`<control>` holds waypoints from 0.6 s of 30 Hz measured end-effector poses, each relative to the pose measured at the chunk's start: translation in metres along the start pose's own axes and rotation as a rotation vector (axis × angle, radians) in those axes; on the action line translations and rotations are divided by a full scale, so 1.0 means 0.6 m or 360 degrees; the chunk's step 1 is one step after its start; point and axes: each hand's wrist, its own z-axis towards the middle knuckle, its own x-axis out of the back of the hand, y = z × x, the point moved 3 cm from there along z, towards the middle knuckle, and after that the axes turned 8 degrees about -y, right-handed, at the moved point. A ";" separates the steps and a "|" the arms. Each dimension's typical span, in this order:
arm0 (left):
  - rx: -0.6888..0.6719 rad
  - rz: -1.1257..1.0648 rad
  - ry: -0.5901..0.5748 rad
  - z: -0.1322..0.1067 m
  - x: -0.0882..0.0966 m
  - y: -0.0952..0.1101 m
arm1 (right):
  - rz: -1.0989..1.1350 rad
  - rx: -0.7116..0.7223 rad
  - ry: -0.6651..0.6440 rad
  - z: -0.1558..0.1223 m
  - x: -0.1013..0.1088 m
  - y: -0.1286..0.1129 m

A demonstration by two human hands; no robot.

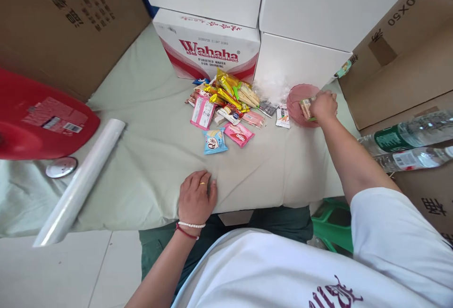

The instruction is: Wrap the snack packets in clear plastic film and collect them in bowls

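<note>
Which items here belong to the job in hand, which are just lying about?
In use: right hand, small snack packet it holds, pink translucent plastic bowl, pile of colourful snack packets.
Lying about: clear plastic film roll, red plastic container, two clear water bottles, white-and-red Wahaha carton.

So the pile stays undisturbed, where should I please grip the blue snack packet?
Probably pinch the near edge of the blue snack packet, coming from the person's side: it lies flat on the cloth, its near edge clear, the snack pile behind it.

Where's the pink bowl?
In the head view, the pink bowl sits far right on the cloth, at the right hand, which holds a packet over it, just right of the snack pile.
</note>
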 end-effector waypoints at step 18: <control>0.0004 -0.0078 0.0063 -0.006 -0.004 -0.001 | 0.0772 0.0244 -0.0540 -0.062 0.046 -0.138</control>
